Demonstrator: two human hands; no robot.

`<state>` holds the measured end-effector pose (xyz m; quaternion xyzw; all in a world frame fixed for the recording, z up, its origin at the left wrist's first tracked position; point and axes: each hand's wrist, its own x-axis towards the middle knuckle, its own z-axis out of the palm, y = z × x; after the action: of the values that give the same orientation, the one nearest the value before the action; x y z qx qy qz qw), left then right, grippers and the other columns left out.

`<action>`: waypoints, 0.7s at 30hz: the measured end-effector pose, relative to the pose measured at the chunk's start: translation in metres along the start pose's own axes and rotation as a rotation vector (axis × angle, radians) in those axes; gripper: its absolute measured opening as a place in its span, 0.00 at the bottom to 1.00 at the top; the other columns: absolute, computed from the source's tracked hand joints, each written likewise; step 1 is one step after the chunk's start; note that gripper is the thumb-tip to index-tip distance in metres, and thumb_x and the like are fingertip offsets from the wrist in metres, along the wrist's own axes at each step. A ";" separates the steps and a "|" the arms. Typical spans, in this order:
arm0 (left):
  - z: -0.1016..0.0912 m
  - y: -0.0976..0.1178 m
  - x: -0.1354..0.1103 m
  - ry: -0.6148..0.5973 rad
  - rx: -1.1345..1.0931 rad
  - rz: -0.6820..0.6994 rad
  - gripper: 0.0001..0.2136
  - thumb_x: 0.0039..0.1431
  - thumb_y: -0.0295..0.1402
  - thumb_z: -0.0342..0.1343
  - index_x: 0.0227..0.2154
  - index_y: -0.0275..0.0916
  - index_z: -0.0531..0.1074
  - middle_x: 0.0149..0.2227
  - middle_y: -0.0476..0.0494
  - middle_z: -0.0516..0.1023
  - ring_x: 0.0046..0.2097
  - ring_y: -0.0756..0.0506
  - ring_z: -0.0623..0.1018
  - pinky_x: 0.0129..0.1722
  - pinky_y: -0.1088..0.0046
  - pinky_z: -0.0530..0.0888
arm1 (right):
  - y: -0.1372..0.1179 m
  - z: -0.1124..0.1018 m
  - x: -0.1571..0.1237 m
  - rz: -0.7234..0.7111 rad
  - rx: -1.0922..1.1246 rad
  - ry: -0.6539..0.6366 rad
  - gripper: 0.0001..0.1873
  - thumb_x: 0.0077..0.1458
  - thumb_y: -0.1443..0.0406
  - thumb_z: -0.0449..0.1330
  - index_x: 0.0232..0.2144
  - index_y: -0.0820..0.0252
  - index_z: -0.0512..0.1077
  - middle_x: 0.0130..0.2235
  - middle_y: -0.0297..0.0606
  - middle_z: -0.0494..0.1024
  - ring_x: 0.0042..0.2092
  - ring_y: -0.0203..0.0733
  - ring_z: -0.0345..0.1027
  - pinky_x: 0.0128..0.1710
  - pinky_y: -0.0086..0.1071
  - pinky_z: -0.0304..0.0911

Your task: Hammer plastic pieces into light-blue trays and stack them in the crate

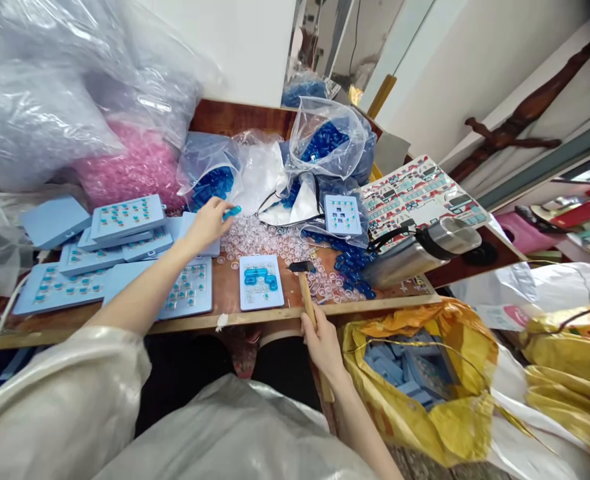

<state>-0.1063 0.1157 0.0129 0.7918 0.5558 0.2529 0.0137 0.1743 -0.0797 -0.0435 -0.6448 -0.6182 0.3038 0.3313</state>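
At far left, flat pale blue plastic trays lie overlapping on a wooden table, their surfaces dotted with rows of small teal pieces, and a bulging clear plastic bag of pink rings rises behind them. The person's left hand reaches out over the trays from a cream sleeve, its grip closed, with thumb and fingertips pinching a small translucent blue piece by one end so that most of it stays exposed. Beyond that hand, a pale blue board holds a cluster of bright blue pieces, and loose clear plastic rings spread across the table. The right hand closes its grip around the wooden handle of a small hammer, well below the dark metal head, which is raised just beside the board. Further right lie loose dark blue pieces, a steel flask, and an open yellow woven sack filled with stacked pale blue trays
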 end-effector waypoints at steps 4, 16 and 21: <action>-0.005 0.064 -0.073 -0.148 -0.217 0.239 0.12 0.58 0.31 0.47 0.45 0.37 0.65 0.42 0.41 0.70 0.44 0.46 0.70 0.46 0.70 0.67 | 0.001 -0.002 -0.003 0.039 0.027 -0.036 0.23 0.58 0.57 0.46 0.51 0.63 0.63 0.24 0.34 0.70 0.24 0.37 0.65 0.25 0.28 0.61; 0.020 0.100 -0.121 -0.134 -0.146 0.316 0.07 0.59 0.30 0.48 0.40 0.36 0.65 0.39 0.41 0.71 0.43 0.43 0.70 0.43 0.65 0.68 | -0.030 -0.009 -0.026 -0.126 -0.067 -0.096 0.20 0.59 0.60 0.45 0.52 0.61 0.61 0.36 0.40 0.76 0.37 0.41 0.71 0.33 0.29 0.65; 0.024 0.100 -0.125 -0.127 -0.144 0.281 0.05 0.58 0.29 0.49 0.37 0.36 0.63 0.36 0.43 0.72 0.40 0.44 0.70 0.40 0.66 0.68 | -0.037 -0.012 -0.035 -0.140 -0.279 -0.177 0.19 0.60 0.63 0.44 0.52 0.59 0.60 0.42 0.42 0.76 0.42 0.45 0.71 0.39 0.34 0.64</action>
<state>-0.0406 -0.0271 -0.0253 0.8730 0.4182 0.2412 0.0701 0.1603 -0.1151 -0.0073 -0.6108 -0.7244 0.2469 0.2031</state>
